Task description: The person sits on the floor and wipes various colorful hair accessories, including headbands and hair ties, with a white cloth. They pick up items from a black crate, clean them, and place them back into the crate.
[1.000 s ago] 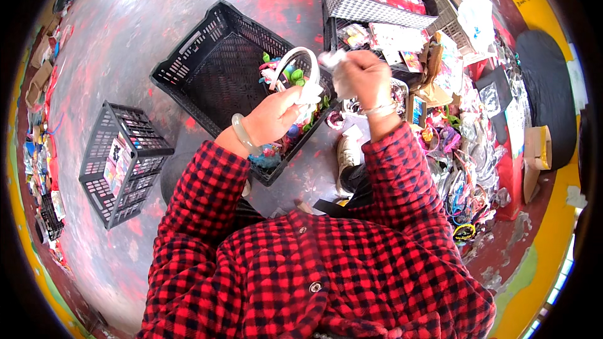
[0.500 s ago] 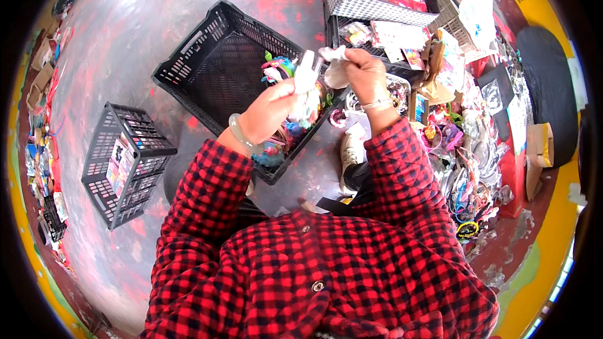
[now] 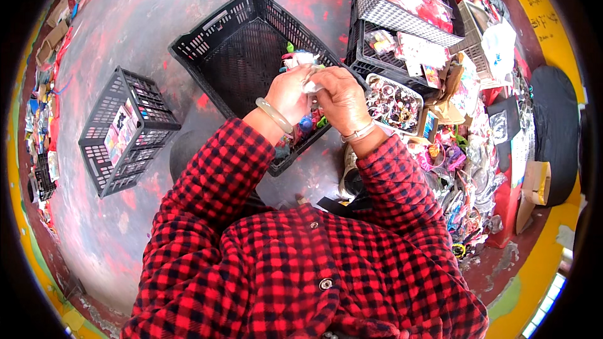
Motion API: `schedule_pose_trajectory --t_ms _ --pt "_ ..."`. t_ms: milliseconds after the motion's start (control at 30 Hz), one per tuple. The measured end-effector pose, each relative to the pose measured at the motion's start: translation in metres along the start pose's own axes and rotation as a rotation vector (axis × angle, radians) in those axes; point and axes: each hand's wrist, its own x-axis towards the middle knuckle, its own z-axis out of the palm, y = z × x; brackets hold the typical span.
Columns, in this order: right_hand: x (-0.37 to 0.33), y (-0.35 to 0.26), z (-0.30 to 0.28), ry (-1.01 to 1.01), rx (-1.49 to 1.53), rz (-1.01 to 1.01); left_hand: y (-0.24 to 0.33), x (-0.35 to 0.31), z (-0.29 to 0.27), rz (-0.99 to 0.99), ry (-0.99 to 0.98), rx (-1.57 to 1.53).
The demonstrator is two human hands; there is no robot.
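Observation:
My left hand (image 3: 290,93) and my right hand (image 3: 340,95) are pressed together over the near corner of a large black plastic crate (image 3: 242,56). Both close on a small white item (image 3: 310,85) pinched between the fingers; most of it is hidden by the hands. Under the hands, several small colourful trinkets (image 3: 300,60) lie in the crate's corner. A pale bangle sits on my left wrist and a thin bracelet on my right wrist. Red-and-black checked sleeves cover both forearms.
A smaller black crate (image 3: 122,129) with flat packets stands at the left. A grey basket (image 3: 402,9) of packaged goods is behind the hands. A tray of small rings (image 3: 394,102) and a heap of bagged trinkets (image 3: 468,169) lie at the right.
The white item was held stretched between raised hands; both hands have come down and together, bunching it small between the fingers.

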Motion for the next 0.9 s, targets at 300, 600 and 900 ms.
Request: schedule_pose_trajectory --t_ms 300,600,900 --pt "0.002 0.021 -0.029 0.020 -0.196 0.094 0.005 0.013 -0.022 -0.005 0.128 0.043" --pt "0.003 -0.005 -0.009 -0.039 -0.028 -0.220 0.006 0.003 -0.005 -0.013 0.140 -0.079" --pt "0.005 0.019 -0.025 0.195 -0.173 0.070 0.012 0.012 -0.019 -0.071 0.203 -0.033"
